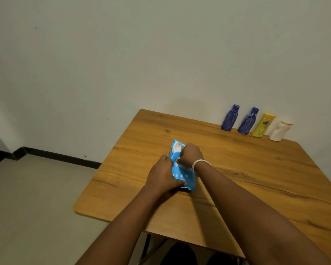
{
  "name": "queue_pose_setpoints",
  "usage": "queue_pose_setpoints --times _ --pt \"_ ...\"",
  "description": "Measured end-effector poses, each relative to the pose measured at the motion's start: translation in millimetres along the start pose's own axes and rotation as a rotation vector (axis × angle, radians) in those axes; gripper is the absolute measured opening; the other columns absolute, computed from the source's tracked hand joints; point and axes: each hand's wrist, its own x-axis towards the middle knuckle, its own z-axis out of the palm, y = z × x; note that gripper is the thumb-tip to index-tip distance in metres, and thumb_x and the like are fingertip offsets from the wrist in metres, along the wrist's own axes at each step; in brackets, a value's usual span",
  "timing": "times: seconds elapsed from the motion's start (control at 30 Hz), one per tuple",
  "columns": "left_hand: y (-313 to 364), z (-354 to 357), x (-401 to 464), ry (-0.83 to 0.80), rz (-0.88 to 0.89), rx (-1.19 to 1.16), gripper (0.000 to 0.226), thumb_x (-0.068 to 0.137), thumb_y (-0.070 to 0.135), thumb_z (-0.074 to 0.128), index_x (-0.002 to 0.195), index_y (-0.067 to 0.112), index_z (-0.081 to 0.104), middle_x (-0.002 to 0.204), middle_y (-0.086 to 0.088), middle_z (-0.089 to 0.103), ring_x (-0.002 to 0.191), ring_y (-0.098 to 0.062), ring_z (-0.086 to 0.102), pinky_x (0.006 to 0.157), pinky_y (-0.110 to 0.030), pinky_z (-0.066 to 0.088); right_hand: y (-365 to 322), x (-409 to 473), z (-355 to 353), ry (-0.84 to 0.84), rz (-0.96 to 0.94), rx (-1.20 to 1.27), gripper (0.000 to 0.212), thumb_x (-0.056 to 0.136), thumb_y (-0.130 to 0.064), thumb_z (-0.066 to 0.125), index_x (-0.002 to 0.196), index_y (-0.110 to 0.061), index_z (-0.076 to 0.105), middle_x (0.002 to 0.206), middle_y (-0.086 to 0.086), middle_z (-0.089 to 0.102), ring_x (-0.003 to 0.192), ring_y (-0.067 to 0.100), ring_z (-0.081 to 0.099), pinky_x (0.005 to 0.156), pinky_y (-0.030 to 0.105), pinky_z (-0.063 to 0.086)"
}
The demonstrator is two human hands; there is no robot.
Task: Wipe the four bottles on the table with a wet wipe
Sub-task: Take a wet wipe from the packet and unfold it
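A blue wet wipe pack (pixel 182 172) lies flat on the wooden table (pixel 246 175), near its left middle. My left hand (pixel 163 175) presses on the pack's left and near side, gripping it. My right hand (pixel 191 153) is closed over the pack's upper middle, fingers pinching at something white there. Along the back edge by the wall stand two dark blue bottles (pixel 230 118) (pixel 248 121), a yellow bottle (pixel 263 125) and a white bottle (pixel 280 131), all upright in a row and well beyond both hands.
The table's left edge (pixel 103 165) drops to a pale floor (pixel 31 203) with a black skirting strip along the wall. A white band circles my right wrist. Bare wood lies between the pack and the bottles.
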Motion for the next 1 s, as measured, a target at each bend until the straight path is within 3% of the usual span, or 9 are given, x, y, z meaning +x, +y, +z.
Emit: queue_pose_setpoints --times 0.07,0.17,0.33,0.43,0.6,0.67,0.73,0.9,1.0 --pt "-5 -5 -2 -0.005 0.004 0.0 0.078 0.054 0.056 0.089 0.113 0.015 0.058 0.108 0.002 0.051 0.093 -0.017 0.059 0.07 -0.027 0.044 -4 -1 -5 -0.017 0.079 0.112 0.038 0.068 -0.023 0.082 0.099 -0.008 0.069 0.097 0.01 0.074 0.088 0.028 0.073 0.075 0.034 0.061" --pt "-9 -9 -4 0.005 -0.002 -0.012 0.079 0.054 0.056 0.09 0.114 0.015 0.057 0.11 0.001 0.052 0.093 -0.017 0.058 0.072 -0.028 0.046 -8 -2 -12 -0.03 0.137 0.228 0.025 0.072 -0.015 0.076 0.093 -0.003 0.07 0.081 0.014 0.075 0.073 0.03 0.075 0.071 0.042 0.064" --pt "-10 -11 -6 0.0 -0.002 -0.021 0.078 0.053 0.056 0.09 0.111 0.015 0.057 0.109 -0.001 0.052 0.092 -0.018 0.057 0.073 -0.031 0.048 0 -9 -33 -0.002 0.209 0.524 0.007 0.078 -0.002 0.067 0.082 0.002 0.063 0.078 0.021 0.063 0.061 0.03 0.063 0.06 0.036 0.057" --pt "-9 -12 -6 -0.021 -0.007 -0.039 0.076 0.058 0.055 0.088 0.114 0.015 0.058 0.113 -0.002 0.053 0.096 -0.018 0.056 0.076 -0.03 0.047 10 -22 -53 -0.037 0.205 0.728 0.019 0.081 0.003 0.07 0.085 -0.009 0.056 0.082 0.016 0.063 0.059 0.022 0.066 0.059 0.032 0.057" --pt "9 -21 -6 0.053 -0.014 -0.191 0.073 0.064 0.049 0.088 0.122 0.016 0.058 0.12 0.0 0.054 0.105 -0.015 0.056 0.079 -0.024 0.041 36 -51 -81 -0.113 0.175 0.973 0.027 0.084 -0.005 0.075 0.109 -0.006 0.064 0.102 0.011 0.074 0.078 0.019 0.074 0.076 0.038 0.062" --pt "25 -27 -6 0.092 0.03 -0.4 0.072 0.066 0.043 0.09 0.125 0.017 0.06 0.123 0.002 0.056 0.111 -0.013 0.056 0.086 -0.023 0.044 47 -62 -91 -0.141 0.131 1.011 0.024 0.086 -0.011 0.075 0.108 -0.006 0.066 0.103 0.011 0.075 0.078 0.018 0.074 0.071 0.035 0.061" --pt "48 -33 -6 0.029 0.071 -0.602 0.067 0.071 0.038 0.089 0.128 0.017 0.06 0.124 0.005 0.061 0.113 -0.011 0.058 0.089 -0.021 0.047 58 -75 -100 -0.164 0.065 1.054 0.025 0.087 -0.016 0.074 0.109 -0.005 0.067 0.099 0.012 0.074 0.079 0.019 0.073 0.07 0.033 0.06" --pt "100 -33 -7 -0.101 0.087 -0.864 0.021 0.086 0.02 0.078 0.105 0.018 0.069 0.101 0.0 0.073 0.091 -0.012 0.069 0.067 -0.016 0.056 84 -102 -116 -0.123 -0.064 1.182 0.032 0.091 -0.015 0.068 0.12 -0.002 0.063 0.106 0.014 0.074 0.094 0.025 0.072 0.084 0.04 0.06" --pt "121 -24 -9 -0.179 0.034 -1.014 0.016 0.091 0.011 0.072 0.107 0.007 0.069 0.101 -0.011 0.075 0.087 -0.017 0.071 0.067 -0.023 0.06 103 -116 -121 -0.107 -0.092 1.316 0.033 0.091 -0.018 0.066 0.122 -0.004 0.062 0.117 0.018 0.069 0.103 0.033 0.068 0.089 0.049 0.057"
